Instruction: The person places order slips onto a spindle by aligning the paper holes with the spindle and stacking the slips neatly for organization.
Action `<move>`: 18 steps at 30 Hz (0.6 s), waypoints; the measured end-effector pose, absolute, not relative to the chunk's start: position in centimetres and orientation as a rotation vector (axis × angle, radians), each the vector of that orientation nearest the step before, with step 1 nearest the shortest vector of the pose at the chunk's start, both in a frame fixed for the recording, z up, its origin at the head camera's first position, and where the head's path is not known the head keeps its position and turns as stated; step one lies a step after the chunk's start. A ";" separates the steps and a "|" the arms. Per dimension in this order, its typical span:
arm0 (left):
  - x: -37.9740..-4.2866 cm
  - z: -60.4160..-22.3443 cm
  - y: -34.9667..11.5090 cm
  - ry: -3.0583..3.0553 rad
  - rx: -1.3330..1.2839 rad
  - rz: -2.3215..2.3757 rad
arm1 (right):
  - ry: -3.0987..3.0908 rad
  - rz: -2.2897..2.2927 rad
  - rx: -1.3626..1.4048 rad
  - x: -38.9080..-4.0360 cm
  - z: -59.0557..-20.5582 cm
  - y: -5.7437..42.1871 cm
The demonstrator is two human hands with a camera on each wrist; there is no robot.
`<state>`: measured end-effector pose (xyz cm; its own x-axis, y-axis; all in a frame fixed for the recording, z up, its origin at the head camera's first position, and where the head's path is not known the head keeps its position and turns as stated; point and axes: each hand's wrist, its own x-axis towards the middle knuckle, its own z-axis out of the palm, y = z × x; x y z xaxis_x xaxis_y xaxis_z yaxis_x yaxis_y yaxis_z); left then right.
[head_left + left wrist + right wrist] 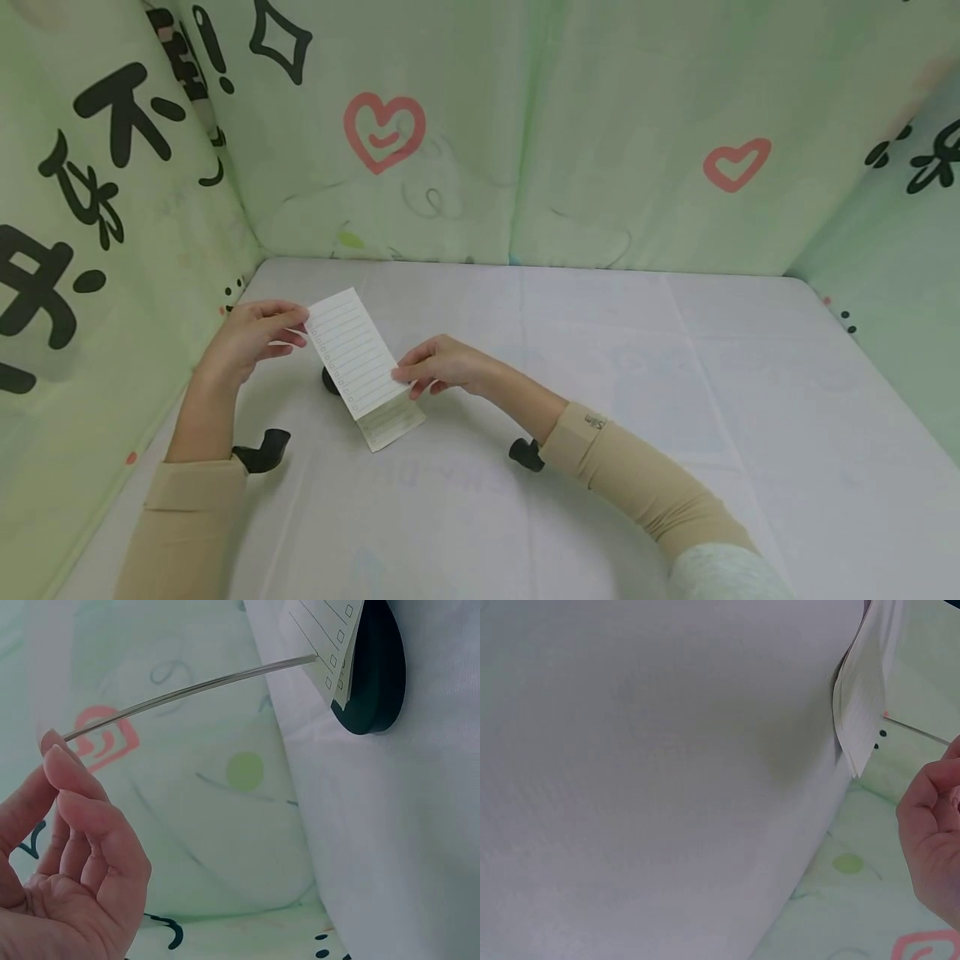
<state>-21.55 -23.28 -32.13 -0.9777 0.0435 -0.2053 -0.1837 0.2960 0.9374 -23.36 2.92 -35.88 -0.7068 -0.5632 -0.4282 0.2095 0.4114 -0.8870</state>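
The notepad [358, 363] lies at the left of the white table [675, 375] over a black disc [328, 381]; your left hand [251, 337] pinches the raised top sheet's far corner, and your right hand [442, 365] pinches its near edge.

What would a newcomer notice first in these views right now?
The lined checklist sheet lifted off a notepad near the left of the white table, pinched at its far corner by the left hand and at its near edge by the right hand. Then the pink hearts on the green backdrop behind.
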 end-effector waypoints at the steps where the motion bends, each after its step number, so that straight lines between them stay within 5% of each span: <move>1: -21.5 -32.2 -23.3 2.362 -0.134 1.755 | 1.944 -1.362 -0.301 -23.4 -35.9 2.9; 18: -21.6 -32.6 -23.5 2.218 -0.166 1.891 | 1.947 -1.342 -0.294 -23.3 -35.9 2.8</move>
